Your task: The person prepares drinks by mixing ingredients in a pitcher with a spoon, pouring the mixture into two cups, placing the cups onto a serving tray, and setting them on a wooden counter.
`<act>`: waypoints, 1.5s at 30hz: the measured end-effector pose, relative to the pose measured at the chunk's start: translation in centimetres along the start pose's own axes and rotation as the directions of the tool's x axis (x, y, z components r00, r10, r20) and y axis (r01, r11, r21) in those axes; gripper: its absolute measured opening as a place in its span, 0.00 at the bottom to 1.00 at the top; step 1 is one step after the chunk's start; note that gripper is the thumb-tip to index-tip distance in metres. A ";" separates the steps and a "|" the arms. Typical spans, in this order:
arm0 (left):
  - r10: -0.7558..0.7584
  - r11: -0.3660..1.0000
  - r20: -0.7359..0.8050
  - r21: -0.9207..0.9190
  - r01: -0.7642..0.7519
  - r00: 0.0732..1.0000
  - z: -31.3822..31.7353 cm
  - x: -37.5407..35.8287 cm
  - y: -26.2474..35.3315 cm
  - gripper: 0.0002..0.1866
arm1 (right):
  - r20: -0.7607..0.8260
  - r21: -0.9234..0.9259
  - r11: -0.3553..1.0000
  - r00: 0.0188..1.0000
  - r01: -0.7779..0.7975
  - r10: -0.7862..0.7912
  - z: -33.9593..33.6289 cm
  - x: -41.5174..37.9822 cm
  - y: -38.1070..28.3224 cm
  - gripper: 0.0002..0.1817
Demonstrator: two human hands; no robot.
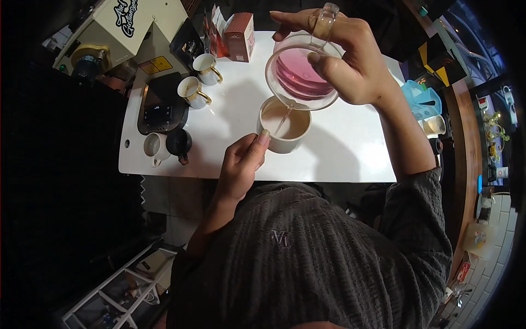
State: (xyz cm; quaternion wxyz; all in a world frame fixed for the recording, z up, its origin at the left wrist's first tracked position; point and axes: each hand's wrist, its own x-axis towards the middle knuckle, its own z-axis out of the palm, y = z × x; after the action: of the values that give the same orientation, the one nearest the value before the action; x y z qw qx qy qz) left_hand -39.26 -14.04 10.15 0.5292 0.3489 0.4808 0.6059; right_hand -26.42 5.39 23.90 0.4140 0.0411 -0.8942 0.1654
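Observation:
My right hand [350,60] is closed around the handle of a clear glass pitcher [271,82], which is tipped over the table. Pink liquid [298,68] shows inside it, and a thin stream [284,122] runs from its rim. Below, a pale mug [286,145] stands upright and takes in the stream. My left hand [244,162] grips the near-left side of this mug, thumb at the rim; its handle is hidden by my fingers.
On the white table [230,142], two white cups with gold handles [206,70] stand left, near a black scale [163,104]. A white cup [156,147] and a black portafilter-like tool [178,143] sit nearer. Behind are a red box [240,37] and a cream grinder-like machine [148,33]; a blue container [421,100] is right.

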 end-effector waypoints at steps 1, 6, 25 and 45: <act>-0.003 1.000 -0.004 0.000 0.003 1.000 0.1 0.0 0.1 0.20 | -0.046 0.016 0.999 0.998 0.042 -0.042 0.0 0.0 0.3 0.17; 0.010 1.000 -0.004 0.016 -0.010 1.000 0.1 0.1 0.0 0.20 | 0.052 -0.019 0.999 0.998 -0.038 0.039 -0.8 0.5 -0.9 0.22; 0.027 1.000 -0.012 0.016 -0.026 1.000 0.8 0.4 -0.2 0.19 | -0.039 0.040 0.996 0.997 0.074 -0.072 -0.6 -0.4 1.5 0.18; 0.014 0.997 0.002 0.070 -0.014 1.000 1.1 -0.1 -0.4 0.20 | 0.049 0.000 0.999 0.997 0.052 -0.052 -0.8 -0.2 0.3 0.18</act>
State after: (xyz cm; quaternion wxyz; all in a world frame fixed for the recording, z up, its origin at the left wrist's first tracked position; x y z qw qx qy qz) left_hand -38.11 -13.97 10.05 0.5127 0.3709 0.4989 0.5921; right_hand -25.72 5.93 24.13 0.3961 0.0680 -0.9028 0.1530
